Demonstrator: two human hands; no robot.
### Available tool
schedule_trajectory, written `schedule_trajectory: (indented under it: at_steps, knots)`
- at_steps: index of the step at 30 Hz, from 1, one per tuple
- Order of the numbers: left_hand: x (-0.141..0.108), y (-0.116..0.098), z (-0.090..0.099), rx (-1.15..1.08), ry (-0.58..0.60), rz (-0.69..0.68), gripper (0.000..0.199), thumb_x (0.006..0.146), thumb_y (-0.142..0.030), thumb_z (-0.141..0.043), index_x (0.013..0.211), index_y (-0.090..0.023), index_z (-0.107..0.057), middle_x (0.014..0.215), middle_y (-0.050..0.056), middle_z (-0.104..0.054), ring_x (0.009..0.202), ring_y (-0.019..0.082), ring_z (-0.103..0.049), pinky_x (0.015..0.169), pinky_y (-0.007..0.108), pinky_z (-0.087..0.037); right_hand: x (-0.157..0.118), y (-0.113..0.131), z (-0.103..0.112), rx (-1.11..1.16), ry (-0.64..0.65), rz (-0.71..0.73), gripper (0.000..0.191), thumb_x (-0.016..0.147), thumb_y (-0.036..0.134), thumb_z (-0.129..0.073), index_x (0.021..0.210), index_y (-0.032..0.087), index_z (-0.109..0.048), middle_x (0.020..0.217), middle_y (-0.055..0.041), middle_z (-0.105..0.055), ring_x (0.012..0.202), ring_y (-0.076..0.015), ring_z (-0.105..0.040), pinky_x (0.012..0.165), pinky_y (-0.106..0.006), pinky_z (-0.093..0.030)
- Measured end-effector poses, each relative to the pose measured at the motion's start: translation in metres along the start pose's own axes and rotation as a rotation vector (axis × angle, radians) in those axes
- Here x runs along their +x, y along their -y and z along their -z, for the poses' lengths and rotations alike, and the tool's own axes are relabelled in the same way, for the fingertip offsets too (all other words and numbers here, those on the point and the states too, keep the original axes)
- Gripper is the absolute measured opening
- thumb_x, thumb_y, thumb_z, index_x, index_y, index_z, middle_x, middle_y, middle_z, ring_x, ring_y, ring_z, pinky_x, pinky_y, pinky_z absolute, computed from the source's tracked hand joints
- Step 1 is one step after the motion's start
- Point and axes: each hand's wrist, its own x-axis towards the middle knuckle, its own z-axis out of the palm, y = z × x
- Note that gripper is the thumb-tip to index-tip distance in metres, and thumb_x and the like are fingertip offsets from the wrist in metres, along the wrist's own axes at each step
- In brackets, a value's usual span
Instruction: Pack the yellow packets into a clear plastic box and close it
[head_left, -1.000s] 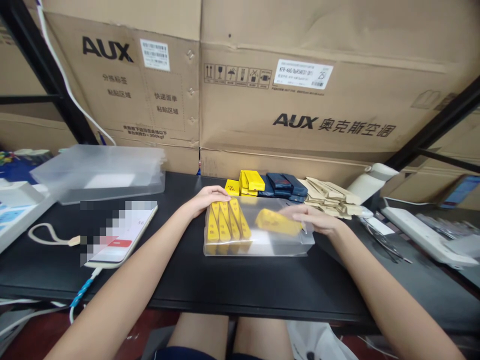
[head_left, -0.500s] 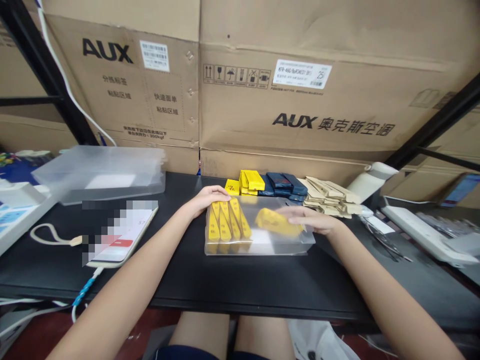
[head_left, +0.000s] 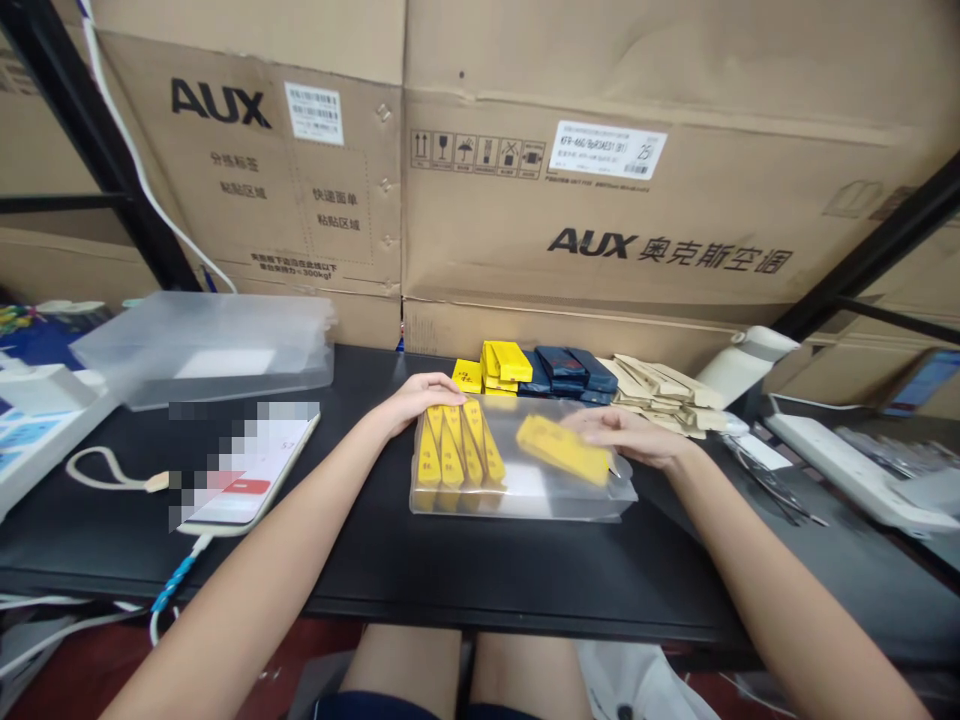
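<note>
A translucent plastic box (head_left: 525,505) lies near the middle of the black table, its long side towards me. Inside its left part stands a row of several narrow yellow packets (head_left: 454,455) with dark lettering, leaning in alternate directions. My left hand (head_left: 421,402) is closed over the box's far left corner, fingertips at the tops of the packets. Over the right part, my right hand (head_left: 634,436) pinches another yellow packet (head_left: 566,450), held slantwise and partly seen through the plastic. Behind the box are stacked yellow packets (head_left: 507,362), dark blue packets (head_left: 562,368) and beige packets (head_left: 660,385).
To the left are a phone (head_left: 259,480) on a charging cable and a frosted plastic container (head_left: 150,340). A white bottle (head_left: 750,368) leans at the back right, near a dark cable (head_left: 772,485) and a white power strip (head_left: 847,470). Large cartons (head_left: 480,240) wall off the back.
The box's right end has come slightly towards me. My right hand and its packet have shifted a little right and down; the packet is less blurred. My left hand stays on the corner.
</note>
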Motion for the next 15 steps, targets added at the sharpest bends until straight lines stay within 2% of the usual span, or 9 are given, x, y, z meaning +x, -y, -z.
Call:
schedule_trajectory:
  at_steps: [3, 5, 8, 10, 12, 15]
  knots:
    - [0.001, 0.001, 0.001, 0.004, 0.011, -0.002, 0.029, 0.055, -0.030, -0.082, 0.075, -0.017, -0.065, 0.084, 0.005, -0.071, 0.079, 0.018, -0.066, 0.080, 0.033, -0.048, 0.000, 0.001, -0.002, -0.025, -0.023, 0.015, 0.040, 0.064, 0.036, -0.078, 0.101, 0.022, -0.071, 0.103, -0.0056, -0.070, 0.086, -0.0189, -0.066, 0.072, -0.025, -0.053]
    - [0.001, 0.001, 0.001, 0.007, 0.009, -0.006, 0.029, 0.055, -0.030, -0.082, 0.076, -0.017, -0.066, 0.085, 0.005, -0.071, 0.079, 0.018, -0.066, 0.079, 0.032, -0.048, -0.001, 0.001, -0.003, 0.010, 0.003, 0.005, 0.045, 0.067, 0.039, -0.076, 0.109, 0.024, -0.067, 0.107, -0.0056, -0.069, 0.086, -0.0187, -0.066, 0.067, -0.024, -0.054]
    - [0.002, 0.002, 0.002, 0.003, 0.002, -0.007, 0.029, 0.055, -0.030, -0.082, 0.076, -0.017, -0.065, 0.085, 0.005, -0.071, 0.079, 0.018, -0.066, 0.078, 0.032, -0.048, 0.001, 0.001, -0.006, 0.177, 0.077, -0.048, 0.055, 0.072, 0.046, -0.071, 0.122, 0.028, -0.058, 0.108, -0.0067, -0.068, 0.089, -0.0201, -0.066, 0.070, -0.028, -0.055]
    - [0.002, 0.003, 0.002, 0.007, -0.010, -0.008, 0.031, 0.055, -0.031, -0.082, 0.076, -0.017, -0.066, 0.084, 0.005, -0.070, 0.078, 0.019, -0.066, 0.077, 0.033, -0.048, 0.004, -0.002, -0.009, 0.262, 0.116, -0.077, 0.054, 0.074, 0.049, -0.068, 0.122, 0.026, -0.057, 0.105, -0.0076, -0.069, 0.088, -0.0202, -0.067, 0.074, -0.031, -0.055]
    - [0.002, 0.003, 0.001, 0.006, -0.017, -0.009, 0.032, 0.054, -0.032, -0.082, 0.076, -0.016, -0.065, 0.084, 0.005, -0.070, 0.077, 0.019, -0.066, 0.076, 0.032, -0.048, 0.007, -0.005, -0.012, 0.278, 0.144, -0.081, 0.050, 0.077, 0.047, -0.065, 0.121, 0.024, -0.058, 0.102, -0.0078, -0.069, 0.086, -0.0191, -0.067, 0.074, -0.030, -0.055]
    - [0.001, 0.002, -0.001, -0.014, -0.009, -0.002, 0.031, 0.054, -0.030, -0.082, 0.076, -0.016, -0.065, 0.083, 0.004, -0.070, 0.076, 0.017, -0.065, 0.077, 0.032, -0.048, 0.011, -0.008, -0.016, 0.213, 0.187, -0.055, 0.047, 0.079, 0.040, -0.065, 0.122, 0.021, -0.058, 0.104, -0.0081, -0.069, 0.093, -0.0198, -0.066, 0.079, -0.031, -0.054]
